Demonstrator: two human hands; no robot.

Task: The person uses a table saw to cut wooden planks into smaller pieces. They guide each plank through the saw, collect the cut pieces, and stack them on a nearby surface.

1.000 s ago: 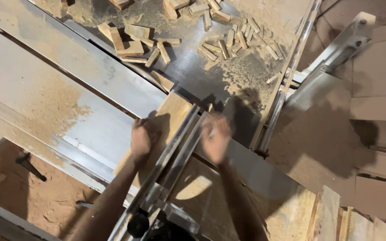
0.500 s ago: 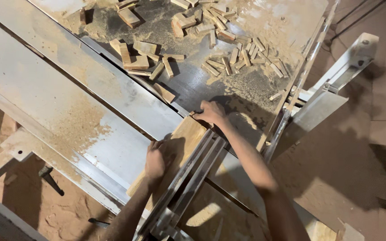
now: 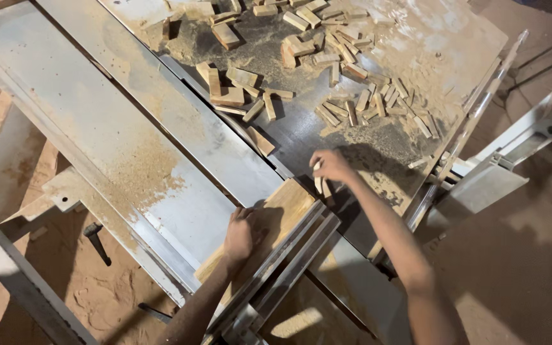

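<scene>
My left hand (image 3: 240,234) presses flat on a pale wooden board (image 3: 282,206) that lies on the sliding table of a table saw, against a metal fence rail (image 3: 289,265). My right hand (image 3: 331,166) reaches past the board's far end and pinches small cut wood pieces (image 3: 320,185) on the dark saw table (image 3: 301,137). Its fingers are closed around one small strip.
Several small offcut blocks (image 3: 340,70) and sawdust cover the far part of the saw table. A long grey sliding table (image 3: 116,128) runs diagonally at left. A white metal guard bracket (image 3: 512,153) stands at right. A sawdust-covered floor (image 3: 91,300) lies below.
My right hand has moved forward from the fence rail to the cut pieces beyond the board. My left hand has stayed on the board. The camera view has shifted closer and upward.
</scene>
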